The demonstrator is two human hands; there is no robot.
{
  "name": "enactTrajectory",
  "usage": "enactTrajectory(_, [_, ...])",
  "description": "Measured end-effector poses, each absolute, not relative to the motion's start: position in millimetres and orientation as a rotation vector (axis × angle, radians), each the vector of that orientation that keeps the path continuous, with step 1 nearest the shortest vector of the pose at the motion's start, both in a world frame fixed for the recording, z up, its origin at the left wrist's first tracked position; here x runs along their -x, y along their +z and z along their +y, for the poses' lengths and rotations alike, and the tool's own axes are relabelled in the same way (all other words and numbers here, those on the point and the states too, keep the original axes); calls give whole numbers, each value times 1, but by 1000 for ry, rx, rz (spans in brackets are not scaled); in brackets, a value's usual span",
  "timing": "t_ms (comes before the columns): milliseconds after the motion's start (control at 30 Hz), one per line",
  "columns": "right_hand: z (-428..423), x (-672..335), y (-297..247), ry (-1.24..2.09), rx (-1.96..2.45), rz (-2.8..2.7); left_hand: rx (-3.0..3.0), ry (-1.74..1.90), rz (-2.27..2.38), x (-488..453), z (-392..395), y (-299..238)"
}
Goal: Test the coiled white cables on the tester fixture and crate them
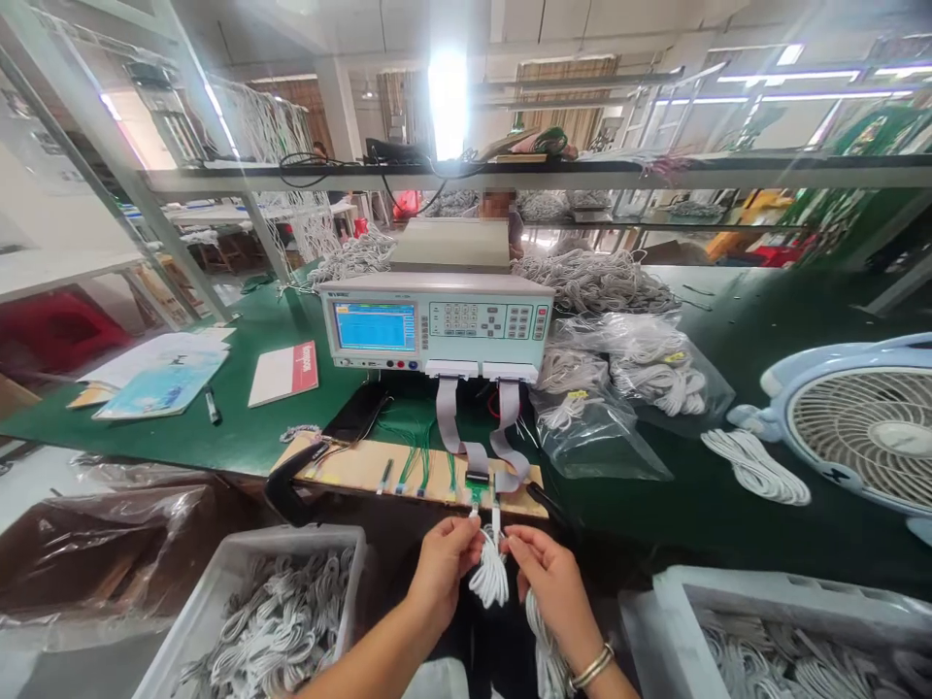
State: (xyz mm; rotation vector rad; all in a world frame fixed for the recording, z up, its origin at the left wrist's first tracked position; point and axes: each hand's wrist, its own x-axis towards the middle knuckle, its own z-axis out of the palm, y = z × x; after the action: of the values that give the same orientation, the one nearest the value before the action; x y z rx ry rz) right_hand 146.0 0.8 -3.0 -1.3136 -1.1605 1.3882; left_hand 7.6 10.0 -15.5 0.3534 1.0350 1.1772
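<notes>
My left hand and my right hand are both closed on a coiled white cable, held at the near edge of the bench. Each hand pinches one cable end up toward the connectors on a wooden test board. Grey ribbon cables run from that board up to a cable tester with a lit blue screen. A bracelet sits on my right wrist.
A white bin of coiled cables stands at lower left, another bin at lower right. Plastic bags of cables and a blue fan lie right. Papers, a pen and a booklet lie left. Another person sits behind the tester.
</notes>
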Motion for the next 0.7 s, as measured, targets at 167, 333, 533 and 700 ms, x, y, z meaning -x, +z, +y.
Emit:
enactTrajectory(167, [3, -140, -10, 1489, 1306, -862, -332, 1188, 945, -7, 9, -19])
enactTrajectory(333, [13, -132, -4, 1600, 1274, -827, -463, 1014, 934, 6, 16, -11])
enactTrajectory(533, [31, -131, -4, 1530, 1442, -1211, -613, 994, 1070, 3, 29, -10])
enactTrajectory(700, [42, -130, -10, 1483, 1452, -1342, -590, 1013, 1052, 0, 34, -12])
